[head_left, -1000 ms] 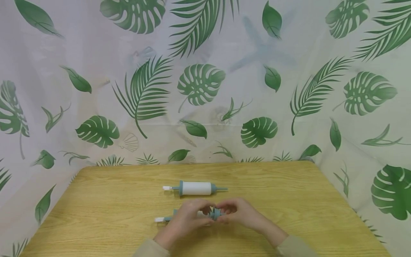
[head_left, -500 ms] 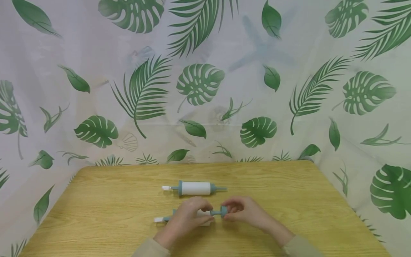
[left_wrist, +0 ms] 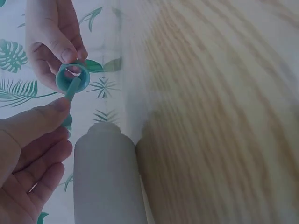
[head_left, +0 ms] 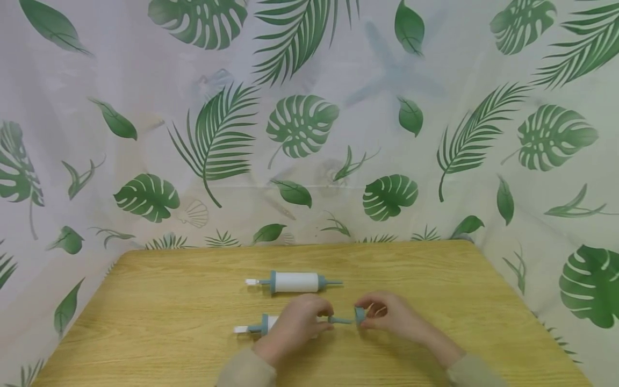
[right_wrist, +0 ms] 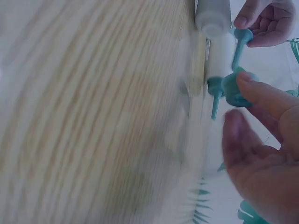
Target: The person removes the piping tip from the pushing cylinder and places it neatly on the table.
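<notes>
Between thumb and fingers, my left hand [head_left: 301, 321] pinches a slim teal nozzle [head_left: 342, 320] that points right. My right hand [head_left: 394, 318] pinches a teal ring-shaped cap [head_left: 360, 315] just beyond the nozzle's tip. In the left wrist view the tip overlaps the cap's [left_wrist: 59, 80] opening; in the head view a small gap shows between them. Below the left hand lies a syringe-like tube with a white barrel [left_wrist: 110, 175], teal collar [head_left: 265, 324] and white-ended plunger [head_left: 242, 329]. The left hand hides most of that barrel in the head view.
A second white-barrelled tube [head_left: 296, 282], with teal nozzle and plunger, lies behind the hands, parallel to the first. Both rest on a wooden table [head_left: 169, 301]. A leaf-patterned curtain [head_left: 309, 215] hangs along the table's back and sides.
My right hand has pulled the cap rightward off the nozzle. My left hand has shifted slightly right with the nozzle, exposing more of the near tube's left end.
</notes>
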Available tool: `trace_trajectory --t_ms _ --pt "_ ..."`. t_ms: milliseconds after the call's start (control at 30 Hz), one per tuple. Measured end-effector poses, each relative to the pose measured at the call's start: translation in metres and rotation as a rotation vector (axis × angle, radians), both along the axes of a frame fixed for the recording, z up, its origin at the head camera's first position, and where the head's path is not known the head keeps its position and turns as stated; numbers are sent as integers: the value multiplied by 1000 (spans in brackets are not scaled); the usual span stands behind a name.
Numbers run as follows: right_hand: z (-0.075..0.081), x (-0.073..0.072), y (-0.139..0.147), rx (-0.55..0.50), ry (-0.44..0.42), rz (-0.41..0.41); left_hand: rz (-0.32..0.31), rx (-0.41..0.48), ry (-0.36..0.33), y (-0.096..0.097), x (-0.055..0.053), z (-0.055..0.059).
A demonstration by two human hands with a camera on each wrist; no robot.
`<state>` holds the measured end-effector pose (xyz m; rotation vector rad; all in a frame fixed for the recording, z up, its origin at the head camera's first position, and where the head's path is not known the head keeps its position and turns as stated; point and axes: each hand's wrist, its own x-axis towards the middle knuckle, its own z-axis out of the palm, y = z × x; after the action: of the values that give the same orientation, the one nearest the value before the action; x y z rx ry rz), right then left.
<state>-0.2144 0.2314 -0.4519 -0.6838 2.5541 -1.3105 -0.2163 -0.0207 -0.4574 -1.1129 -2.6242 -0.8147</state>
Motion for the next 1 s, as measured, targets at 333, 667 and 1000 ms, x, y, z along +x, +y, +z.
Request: trace_trajectory --t_ms 333,667,1000 --pt "-2 1 9 176 133 11 -26 -143 74 20 -7 -8" --pt "-5 4 9 302 188 123 -4 -212 77 27 -8 -7" --pt "-7 5 6 297 172 129 1 -278 86 26 -9 -12"
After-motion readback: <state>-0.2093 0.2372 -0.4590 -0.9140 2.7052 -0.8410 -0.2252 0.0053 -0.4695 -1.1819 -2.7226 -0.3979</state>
